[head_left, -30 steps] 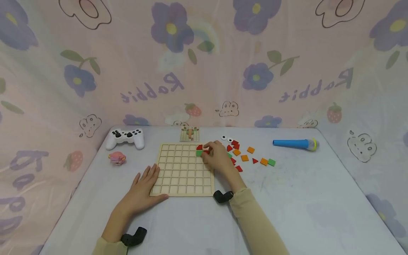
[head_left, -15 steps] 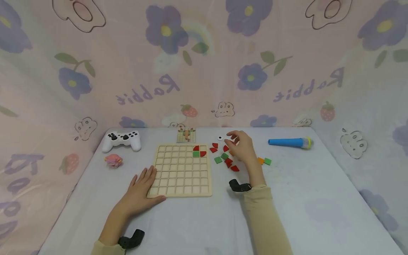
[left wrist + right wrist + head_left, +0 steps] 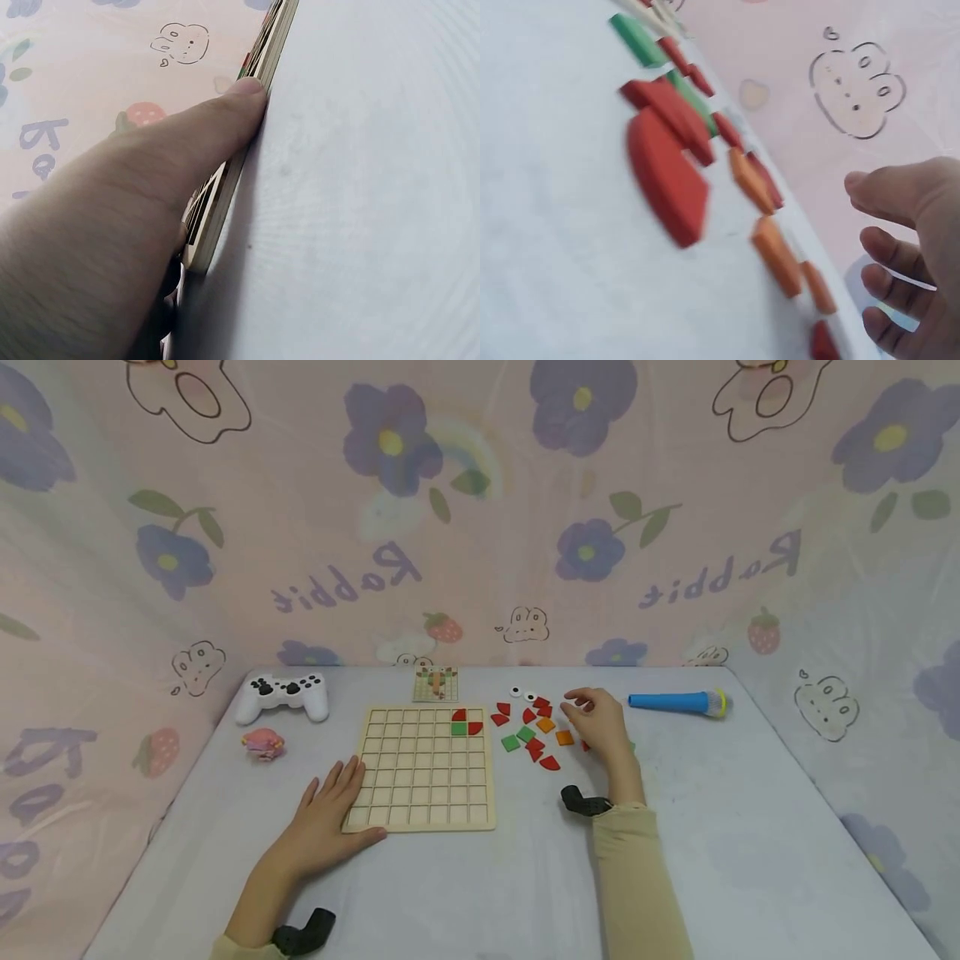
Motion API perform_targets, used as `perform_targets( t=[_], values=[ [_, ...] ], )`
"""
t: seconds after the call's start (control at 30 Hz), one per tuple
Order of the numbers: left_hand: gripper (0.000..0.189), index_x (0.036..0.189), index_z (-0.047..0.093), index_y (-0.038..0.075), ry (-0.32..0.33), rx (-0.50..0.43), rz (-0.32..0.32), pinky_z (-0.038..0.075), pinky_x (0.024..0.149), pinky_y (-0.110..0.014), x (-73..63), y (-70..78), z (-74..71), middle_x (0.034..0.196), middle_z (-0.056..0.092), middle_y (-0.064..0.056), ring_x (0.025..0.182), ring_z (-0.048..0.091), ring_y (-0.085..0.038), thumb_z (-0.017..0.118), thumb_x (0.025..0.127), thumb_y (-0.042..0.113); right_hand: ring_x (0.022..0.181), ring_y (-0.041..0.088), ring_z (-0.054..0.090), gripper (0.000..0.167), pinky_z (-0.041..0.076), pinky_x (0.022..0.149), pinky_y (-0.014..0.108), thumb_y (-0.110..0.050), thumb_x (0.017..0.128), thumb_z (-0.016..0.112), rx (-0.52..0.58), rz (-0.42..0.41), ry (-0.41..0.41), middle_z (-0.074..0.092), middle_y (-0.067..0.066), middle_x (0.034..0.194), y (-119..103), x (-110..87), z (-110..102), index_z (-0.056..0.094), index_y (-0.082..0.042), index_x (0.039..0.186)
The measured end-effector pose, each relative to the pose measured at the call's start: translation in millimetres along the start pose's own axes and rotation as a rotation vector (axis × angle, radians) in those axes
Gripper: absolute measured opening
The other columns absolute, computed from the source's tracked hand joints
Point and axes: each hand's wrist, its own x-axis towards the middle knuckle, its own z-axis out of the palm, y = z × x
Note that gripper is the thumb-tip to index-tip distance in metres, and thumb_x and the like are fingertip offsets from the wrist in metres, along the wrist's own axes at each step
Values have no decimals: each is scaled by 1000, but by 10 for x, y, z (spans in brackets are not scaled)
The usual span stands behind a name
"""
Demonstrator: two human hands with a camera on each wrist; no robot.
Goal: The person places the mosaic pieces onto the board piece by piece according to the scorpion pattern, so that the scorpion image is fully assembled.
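A wooden grid board (image 3: 420,768) lies flat on the table. Near its top right corner, two red quarter-round tiles (image 3: 475,728) and a green square tile (image 3: 459,729) fill cells. My left hand (image 3: 326,814) rests against the board's lower left corner, fingers straight along the side and thumb (image 3: 244,97) on the front edge. To the right, my right hand (image 3: 600,727) hovers over the edge of a group of loose tiles, thumb and fingers apart with nothing between them. Loose orange tiles (image 3: 564,737), red tiles (image 3: 667,176) and green tiles (image 3: 511,742) lie left of it.
A small pattern card (image 3: 436,684) lies behind the board, with two eye tiles (image 3: 515,692) to its right. A white game controller (image 3: 283,697) and a pink toy (image 3: 263,744) stand at left. A blue toy microphone (image 3: 675,702) lies at right.
My right hand has left the board's top right corner, where a red tile now shows in a cell, and moved right over the loose tiles. The left hand stays in place.
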Motion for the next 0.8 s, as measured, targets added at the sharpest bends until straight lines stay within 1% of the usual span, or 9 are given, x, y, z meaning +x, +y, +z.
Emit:
perform_targets(
  t=[0.1,0.23,0.37,0.47,0.63,0.8],
  values=[
    [114,167,25,-2,1,-2,-1,6,125,-71,3,6,-3,175,19,-21,162,12,-45,71,90,69,105,36,59,29,52,91,49,-23,103,71,-3,-19,-37,64,21,115,57,32,88,75,-3,124],
    [114,167,25,-2,-4,-4,-2,6,126,-71,8,13,-3,175,18,-21,162,12,-45,71,90,69,106,37,59,28,52,94,51,-22,102,71,-21,-41,-69,66,22,116,106,58,165,76,-3,122],
    [114,166,25,-2,-6,-7,-1,6,125,-72,4,22,-8,175,19,-22,162,12,-46,72,90,68,108,37,59,28,51,97,53,-22,103,71,-58,-60,-80,67,23,118,143,79,210,76,-3,123],
    [114,166,25,-2,-5,-8,-5,6,125,-72,2,28,-16,175,19,-22,162,12,-46,72,90,67,106,37,59,28,50,95,52,-21,102,71,-72,-73,-77,68,22,118,152,87,231,77,-4,123],
    [113,167,25,-2,-3,-11,-4,6,125,-72,1,29,-22,175,19,-22,162,12,-46,72,90,68,104,35,58,30,48,92,50,-23,101,73,-102,-63,-82,68,22,119,147,83,247,76,-6,126],
    [115,167,24,0,-8,-3,-8,5,126,-71,9,-7,4,176,18,-20,163,11,-45,71,90,70,106,37,56,35,45,93,53,-25,100,74,-125,-37,-96,66,23,124,112,61,248,75,-6,129]
  ],
)
